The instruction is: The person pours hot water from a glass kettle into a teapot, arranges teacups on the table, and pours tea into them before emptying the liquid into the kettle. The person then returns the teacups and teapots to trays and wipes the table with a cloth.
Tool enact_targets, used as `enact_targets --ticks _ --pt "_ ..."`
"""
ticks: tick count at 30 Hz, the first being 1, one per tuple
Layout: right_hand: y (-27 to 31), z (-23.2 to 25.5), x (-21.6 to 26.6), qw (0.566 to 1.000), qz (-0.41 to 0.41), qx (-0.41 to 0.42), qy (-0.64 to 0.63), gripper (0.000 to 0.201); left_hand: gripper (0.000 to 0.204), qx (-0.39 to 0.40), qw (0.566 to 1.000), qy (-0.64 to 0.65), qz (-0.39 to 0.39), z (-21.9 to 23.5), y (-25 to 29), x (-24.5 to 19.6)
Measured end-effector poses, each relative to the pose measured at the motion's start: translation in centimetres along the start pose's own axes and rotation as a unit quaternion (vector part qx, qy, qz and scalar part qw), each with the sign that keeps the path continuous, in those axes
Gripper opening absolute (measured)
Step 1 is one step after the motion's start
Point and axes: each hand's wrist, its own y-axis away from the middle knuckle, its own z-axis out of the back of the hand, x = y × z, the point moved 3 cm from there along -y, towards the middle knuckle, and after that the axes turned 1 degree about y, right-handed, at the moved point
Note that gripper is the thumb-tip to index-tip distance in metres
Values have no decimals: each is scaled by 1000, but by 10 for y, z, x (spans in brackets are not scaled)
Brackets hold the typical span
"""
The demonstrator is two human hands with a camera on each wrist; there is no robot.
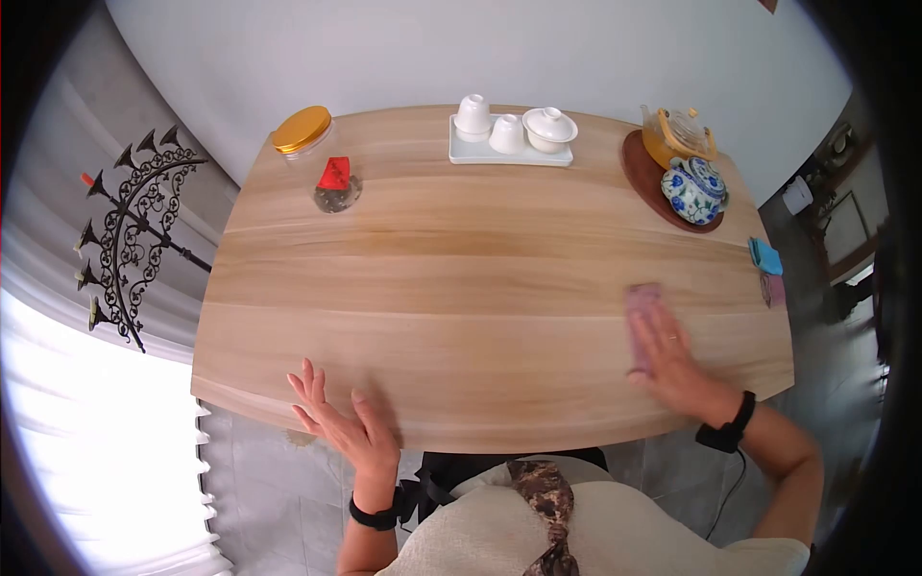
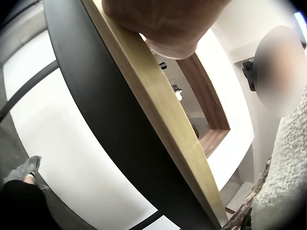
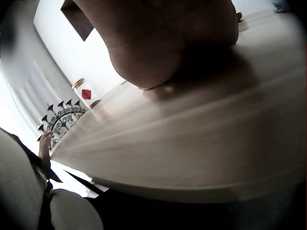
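The right hand [image 1: 671, 370] lies palm down, fingers extended, on a pink cloth [image 1: 642, 305] on the right half of the wooden table [image 1: 432, 288]. In the right wrist view the heel of that hand [image 3: 148, 52] is low against the tabletop [image 3: 182, 143], and its fingers and the cloth are hidden. At the table's front left edge is the left hand [image 1: 341, 422], its fingers spread and relaxed, holding nothing. The left wrist view shows part of the left hand [image 2: 168, 24] at the table edge [image 2: 158, 105].
A glass jar with gold lid [image 1: 303, 131] and red packet [image 1: 334, 174] stand back left. A white tray [image 1: 466, 154] holds cups and a lidded bowl. At right, a brown tray [image 1: 642, 182] holds two teapots; folded cloths [image 1: 765, 256] lie by the edge.
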Motion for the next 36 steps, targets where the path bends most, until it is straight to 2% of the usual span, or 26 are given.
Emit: enact_targets --ticks 2,4,6,8,10,14,18,20,22,25,27,30,33,35,36 --pt "-37 2 63 985 165 46 5 84 49 -2 1000 2 2 0 0 0" --pt "-81 1 123 950 309 36 5 84 49 -4 1000 4 1 0 0 0" --pt "-123 -11 178 912 409 1 -22 78 49 -8 1000 2 -2 0 0 -1" --pt "-162 -20 229 881 469 -55 -37 75 48 -5 999 32 8 1 0 0" --pt "-191 -25 269 871 477 -113 -29 72 49 -7 1000 26 15 1 -1 -2" --pt "-218 -40 289 879 452 -153 -6 69 48 -29 999 1 24 -4 1 3" --pt "-202 -23 233 918 377 -121 -35 71 48 -26 999 -1 28 -6 2 6" --pt "-189 -23 182 938 308 -156 19 71 48 -29 999 -9 22 -5 2 5" --pt "-160 -11 122 967 225 -118 -17 71 49 -21 1000 -5 19 -4 2 5" --pt "-103 7 41 994 85 -65 -4 72 50 -17 1000 -12 16 -5 1 8" --pt "-63 9 -10 998 -27 -50 2 72 50 -12 1000 -19 12 -5 2 6" --pt "-10 8 -78 980 -194 -48 17 75 50 -5 1000 -27 6 -5 1 5" --pt "17 2 -98 970 -235 -68 2 77 49 4 1000 -24 7 -4 2 6" --pt "17 -4 -80 974 -214 -72 1 81 48 25 999 -28 12 -3 1 1" --pt "11 -1 -55 986 -159 -48 -4 83 48 19 999 -32 16 -3 0 -1"
